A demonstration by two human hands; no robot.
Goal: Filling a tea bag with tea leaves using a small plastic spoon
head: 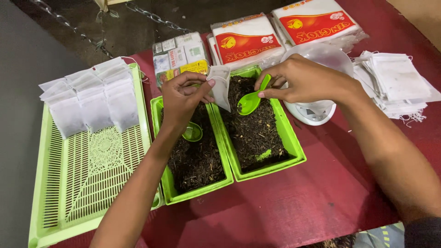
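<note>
Two bare forearms, bare hands, no rings or watch, dark sleeve edge at right elbow

This looks like a small hand-packing workshop for tea bags. A red worktop (321, 193) carries two green trays (275, 138) of dark loose leaf. Left of the trays lies a slotted green rack (92, 183) lined with filled white bags (92, 103). Behind the trays sit sealed packets (248, 41); to their right, a white scale (317, 110) and a stack of empty bags (399, 82). Bare concrete floor (128, 27) with a chain (156, 18) lies beyond.
</note>
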